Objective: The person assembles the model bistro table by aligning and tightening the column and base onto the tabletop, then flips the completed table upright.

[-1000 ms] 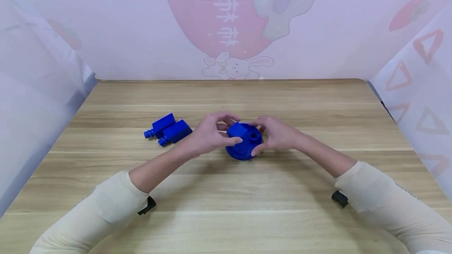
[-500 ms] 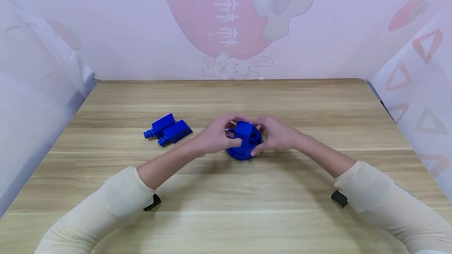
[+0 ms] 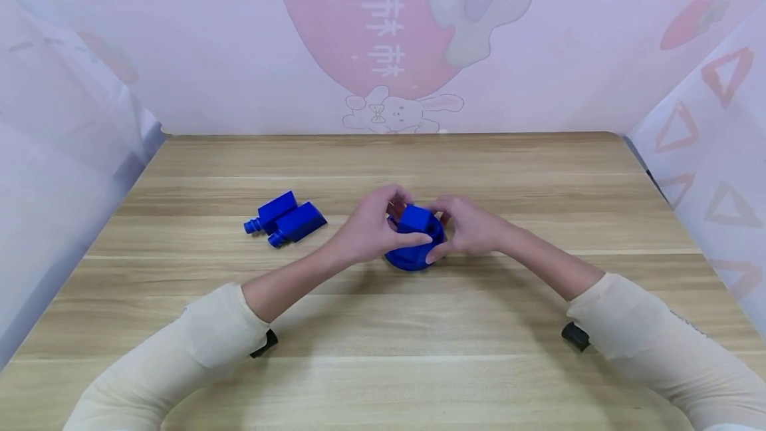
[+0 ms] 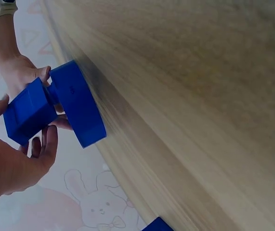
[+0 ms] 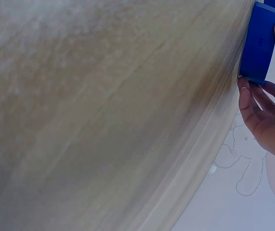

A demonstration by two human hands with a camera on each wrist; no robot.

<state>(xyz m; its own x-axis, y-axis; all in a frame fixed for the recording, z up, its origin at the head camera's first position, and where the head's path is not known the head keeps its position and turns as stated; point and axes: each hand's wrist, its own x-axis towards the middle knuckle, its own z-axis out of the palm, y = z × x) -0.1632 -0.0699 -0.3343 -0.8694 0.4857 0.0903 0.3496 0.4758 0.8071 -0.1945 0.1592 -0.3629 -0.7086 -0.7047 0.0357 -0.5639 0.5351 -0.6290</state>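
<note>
A round blue base [image 3: 409,259] lies flat on the wooden table, with a blue block [image 3: 414,218] standing on it. In the left wrist view the block [image 4: 29,113] joins the base [image 4: 79,106] by a narrow neck. My left hand [image 3: 376,225] holds the block between thumb and fingers. From the other side my right hand [image 3: 469,226] grips the base's rim, its thumb at the near right edge; the right wrist view shows its fingers against the base [image 5: 258,45]. Part of the base's top is hidden by the block and left thumb.
Two blue blocks with ridged round ends, one [image 3: 277,210] behind the other [image 3: 300,223], lie side by side on the table [image 3: 383,324], left of my left hand. A printed curtain [image 3: 227,45] stands behind the table's far edge.
My left hand has moved right and its thumb now reaches farther across. The block has turned and come more upright on the base. My right hand has stayed at the rim.
</note>
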